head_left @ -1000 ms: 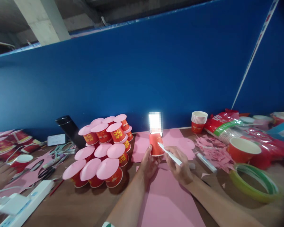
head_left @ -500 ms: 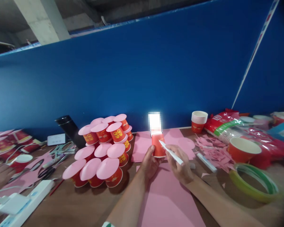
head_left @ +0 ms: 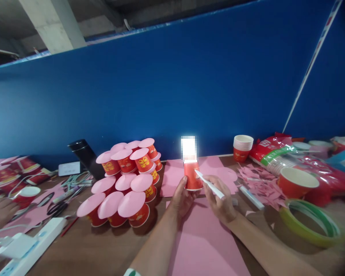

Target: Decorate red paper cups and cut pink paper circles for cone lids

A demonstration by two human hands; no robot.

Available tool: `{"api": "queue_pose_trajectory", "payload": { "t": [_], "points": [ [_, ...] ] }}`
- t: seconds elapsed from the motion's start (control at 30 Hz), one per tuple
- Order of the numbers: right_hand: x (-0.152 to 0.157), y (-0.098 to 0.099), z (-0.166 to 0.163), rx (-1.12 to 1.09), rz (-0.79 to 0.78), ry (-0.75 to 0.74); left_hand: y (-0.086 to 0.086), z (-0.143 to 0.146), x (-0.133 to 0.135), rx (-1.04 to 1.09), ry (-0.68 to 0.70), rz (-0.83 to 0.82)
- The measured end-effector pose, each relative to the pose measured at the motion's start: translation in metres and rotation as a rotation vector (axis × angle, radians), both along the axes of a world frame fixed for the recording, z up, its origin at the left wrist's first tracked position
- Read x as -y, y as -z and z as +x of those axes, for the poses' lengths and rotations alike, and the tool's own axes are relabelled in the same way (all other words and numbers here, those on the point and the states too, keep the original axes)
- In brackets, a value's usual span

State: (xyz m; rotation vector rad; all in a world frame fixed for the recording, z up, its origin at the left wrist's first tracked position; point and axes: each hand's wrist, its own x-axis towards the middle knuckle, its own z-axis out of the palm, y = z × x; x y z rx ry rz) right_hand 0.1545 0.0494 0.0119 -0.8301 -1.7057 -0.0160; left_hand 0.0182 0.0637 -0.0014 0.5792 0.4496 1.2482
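Note:
A red paper cup [head_left: 192,176] rests upside down in my left hand [head_left: 181,201], its thumb on the cup's left side. My right hand [head_left: 220,199] grips a white pen [head_left: 209,184], whose tip is at the cup's right side; whether it touches cannot be made out. Beneath both hands lie pink paper sheets [head_left: 208,245]. Just behind the cup stands a bright, blurred-out screen [head_left: 189,148]. To the left, several red cups [head_left: 139,216] stand with pink paper discs [head_left: 131,204] on top.
At right are a stack of paper cups [head_left: 242,148], pink paper scraps [head_left: 263,184], a glue stick-like white tube [head_left: 251,197], a single cup [head_left: 297,182] and a tape roll [head_left: 310,222]. Scissors [head_left: 56,208], a power strip [head_left: 36,249], a black bottle [head_left: 86,157] and another person's hand [head_left: 1,212] are at left.
The pen tip has shifted slightly along the cup's side. The cup stays in my left hand, and the view has drifted a little.

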Motion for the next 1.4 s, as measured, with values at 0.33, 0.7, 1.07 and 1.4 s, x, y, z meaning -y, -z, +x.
{"api": "queue_pose_trajectory", "payload": {
  "t": [0.33,0.7,1.07,1.4],
  "points": [
    [0.0,0.0019,0.0,0.003,-0.008,-0.014,-0.0011,-0.0003,-0.0001,0.004,0.013,-0.037],
    [0.0015,-0.0002,-0.0011,0.025,0.0,-0.008,0.0021,-0.0021,-0.0043,0.048,0.013,-0.11],
    [0.0015,-0.0015,-0.001,0.008,-0.016,-0.033,0.0023,-0.0023,-0.0032,0.034,0.037,-0.071],
    [0.0019,0.0038,0.0,0.016,-0.027,-0.081,-0.0051,-0.0006,0.0009,0.069,-0.024,-0.144]
  ]
}}
